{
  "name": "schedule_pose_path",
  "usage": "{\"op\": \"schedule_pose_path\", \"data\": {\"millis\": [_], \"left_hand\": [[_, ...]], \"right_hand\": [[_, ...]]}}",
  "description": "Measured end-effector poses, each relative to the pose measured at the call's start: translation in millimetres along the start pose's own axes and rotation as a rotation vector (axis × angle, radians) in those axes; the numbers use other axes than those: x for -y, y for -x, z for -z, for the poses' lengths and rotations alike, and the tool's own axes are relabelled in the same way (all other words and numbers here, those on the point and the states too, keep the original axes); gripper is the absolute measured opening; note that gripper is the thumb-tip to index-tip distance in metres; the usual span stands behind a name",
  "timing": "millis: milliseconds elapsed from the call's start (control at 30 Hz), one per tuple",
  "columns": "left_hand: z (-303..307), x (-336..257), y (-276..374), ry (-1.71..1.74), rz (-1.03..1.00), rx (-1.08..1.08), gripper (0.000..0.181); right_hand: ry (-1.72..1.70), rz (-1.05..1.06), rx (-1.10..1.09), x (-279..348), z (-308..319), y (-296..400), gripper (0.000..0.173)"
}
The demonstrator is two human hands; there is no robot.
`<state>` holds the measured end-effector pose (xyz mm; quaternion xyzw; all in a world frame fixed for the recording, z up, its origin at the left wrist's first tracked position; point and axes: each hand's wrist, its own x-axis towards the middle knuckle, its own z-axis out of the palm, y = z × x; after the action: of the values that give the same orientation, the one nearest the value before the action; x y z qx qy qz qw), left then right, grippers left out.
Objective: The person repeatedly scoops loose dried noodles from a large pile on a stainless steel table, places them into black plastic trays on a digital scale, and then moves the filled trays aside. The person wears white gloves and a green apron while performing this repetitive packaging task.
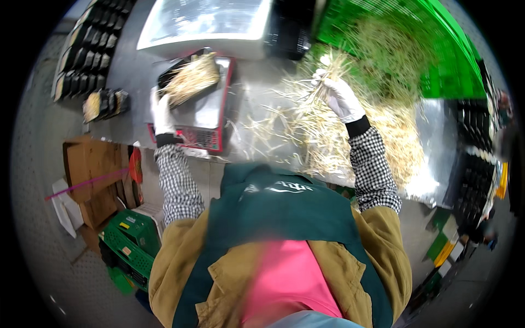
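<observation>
My left hand (163,115), in a white glove, grips the near left end of a black plastic tray (166,78). Pale sprouts (195,78) fill that tray, which sits slantwise over the metal plate of a red-edged weighing scale (203,112). In my right hand (342,98), also gloved, is a bunch of long thin sprouts (320,88). That hand is above a spread heap of sprouts (389,139) on the metal table (262,94). Loose strands are scattered between the heap and the scale.
A green plastic crate (451,61) lies tipped at the back right, with sprouts at its mouth. Stacked black trays (289,28) stand beside a shiny white-edged box (205,20). Filled packs (88,49) line the left. Cardboard boxes (92,168) and green crates (131,238) are below the table's left.
</observation>
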<state>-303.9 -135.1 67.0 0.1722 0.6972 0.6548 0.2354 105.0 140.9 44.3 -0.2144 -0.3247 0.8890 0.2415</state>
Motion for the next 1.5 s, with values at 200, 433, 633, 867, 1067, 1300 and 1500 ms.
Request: {"op": "schedule_pose_path", "data": {"millis": [200, 433, 633, 867, 1067, 1300, 1500], "left_hand": [[16.5, 38.3, -28.3, 0.215, -0.050, 0.113, 0.065], [15.2, 18.2, -17.9, 0.253, -0.014, 0.162, 0.080], [18.4, -8.0, -14.4, 0.074, -0.347, 0.174, 0.078], [-12.9, -2.1, -20.0, -1.121, -0.878, 0.290, 0.059], [-6.5, 5.5, -31.6, -0.978, -0.877, 0.410, 0.046], [-23.0, -11.2, -30.7, -0.908, -0.823, 0.560, 0.045], [-15.7, -9.2, -32.6, -0.990, -0.753, 0.562, 0.049]], "right_hand": [[0.085, 0.016, 0.337, 0.5, -168.7, -79.3, 0.028], [1.326, 0.311, 0.513, -80.2, -264.3, -166.6, 0.039], [1.834, 0.581, 0.398, -101.3, -257.3, -158.1, 0.054], [1.704, 0.653, 0.177, -167.1, -234.9, -159.1, 0.047], [1.461, 0.954, -0.385, -149.4, -212.9, -70.5, 0.032], [1.903, 0.643, 0.060, -256.5, -128.0, 22.7, 0.054], [1.933, 0.501, -0.483, -162.0, -9.8, 44.8, 0.034]]}}
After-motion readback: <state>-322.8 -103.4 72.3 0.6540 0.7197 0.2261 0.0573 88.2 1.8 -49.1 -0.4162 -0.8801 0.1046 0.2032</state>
